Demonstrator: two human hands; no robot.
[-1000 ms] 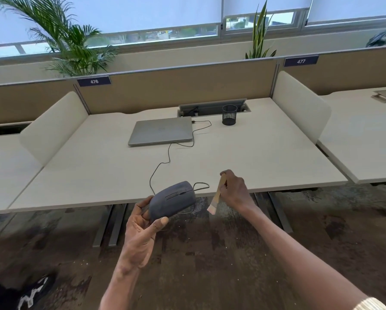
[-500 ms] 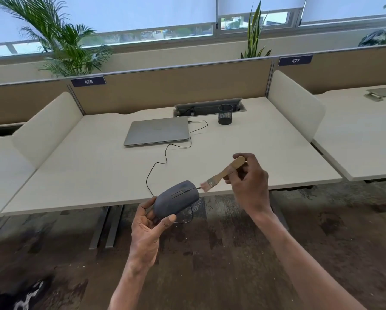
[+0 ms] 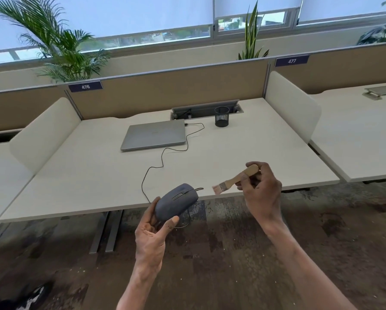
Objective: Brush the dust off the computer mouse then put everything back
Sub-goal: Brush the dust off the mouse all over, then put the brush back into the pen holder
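Observation:
My left hand [image 3: 151, 233] holds a dark grey wired computer mouse [image 3: 176, 202] at the desk's front edge, its top facing up and its nose pointing up and to the right. The mouse cable [image 3: 163, 157] runs across the desk to the closed laptop. My right hand [image 3: 261, 191] grips the wooden handle of a small brush [image 3: 234, 179]. The bristles point left and hang a short way to the right of the mouse's nose, not touching it.
A closed silver laptop [image 3: 156, 135] lies at the back of the pale desk [image 3: 98, 175]. A black mesh pen cup [image 3: 221, 116] stands by the cable hatch [image 3: 206, 109]. White side dividers [image 3: 292, 104] flank the desk. Below is dark patterned floor.
The right hand swung the brush from hanging bristles-down to pointing left, touched the mouse's nose, then drew back to the right. The left hand kept the mouse nearly still.

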